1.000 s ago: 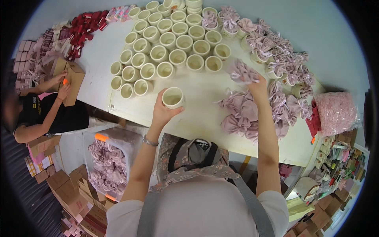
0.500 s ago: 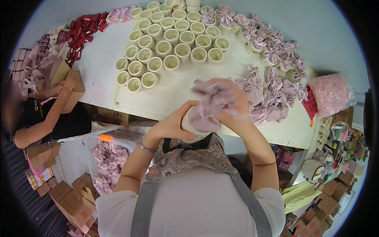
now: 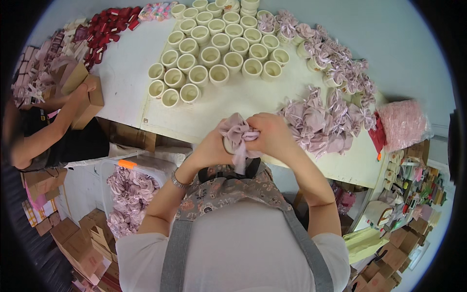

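Observation:
My left hand (image 3: 210, 149) is wrapped round the side of a cream cup (image 3: 226, 144), of which only a sliver shows. A pale pink drawstring pouch (image 3: 235, 130) with a gathered, ruffled top and a ribbon sits at the cup's mouth. My right hand (image 3: 273, 135) grips the pouch from the right, its fingers closed at the gathered neck; the fingertips are partly hidden. Both hands are close together in front of my apron, at the near table edge. Nearest to my right hand is a pile of similar pink pouches (image 3: 311, 119) on the table.
Rows of empty cream cups (image 3: 210, 56) stand on the white table (image 3: 124, 82). Pouch-topped cups (image 3: 335, 73) line its far right, beside a bubble-wrap bundle (image 3: 404, 124). Lower left is a clear tub (image 3: 158, 168) of pouches. A person (image 3: 63, 121) handles a cardboard box (image 3: 90, 109) at left.
My right hand has moved left and down towards my left hand. The pouch, blurred and raised before, is now lower at the cup, its ruffled top facing up.

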The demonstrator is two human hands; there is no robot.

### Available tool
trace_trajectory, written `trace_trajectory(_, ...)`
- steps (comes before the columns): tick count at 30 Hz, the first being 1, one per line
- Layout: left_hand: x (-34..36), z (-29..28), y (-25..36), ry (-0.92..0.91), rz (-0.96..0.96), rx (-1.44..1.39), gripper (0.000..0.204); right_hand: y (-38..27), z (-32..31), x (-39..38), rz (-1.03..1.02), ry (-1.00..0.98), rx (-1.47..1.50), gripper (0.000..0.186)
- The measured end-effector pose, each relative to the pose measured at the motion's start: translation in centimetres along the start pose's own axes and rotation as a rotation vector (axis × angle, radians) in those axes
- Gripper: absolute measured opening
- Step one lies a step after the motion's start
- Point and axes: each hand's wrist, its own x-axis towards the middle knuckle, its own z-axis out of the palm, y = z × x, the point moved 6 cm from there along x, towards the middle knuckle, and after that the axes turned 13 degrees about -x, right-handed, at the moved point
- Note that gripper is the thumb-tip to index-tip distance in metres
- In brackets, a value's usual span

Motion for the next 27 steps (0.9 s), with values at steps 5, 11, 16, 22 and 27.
trace_trajectory(5,-0.9,2.5,-3.7,0.147,-0.057,-0.259,0.088,1.8,3.1,0.0,0.338,-0.098,0.279,0.030)
trace_trajectory(11,-1.5,2.7,-5.2,0.067,-0.152,-0.469,0.092,3.2,7.8,-1.9,0.624,-0.060,0.690,0.040)
trace_trajectory(16,-2.8,3.2,-4.9,0.148,-0.165,-0.374,0.084,0.8,2.7,-4.4,-0.095,-0.019,0.032,0.046)
trace_trajectory(22,-3.3,4.1,-5.0,0.137,-0.199,-0.426,0.077,2.7,2.1,-3.5,0.226,-0.752,0.392,0.035)
trace_trajectory(27,-4.3,4.1,-5.9,0.123,-0.211,-0.566,0.079,3.0,6.7,-4.7,0.336,-0.518,0.843,0.029)
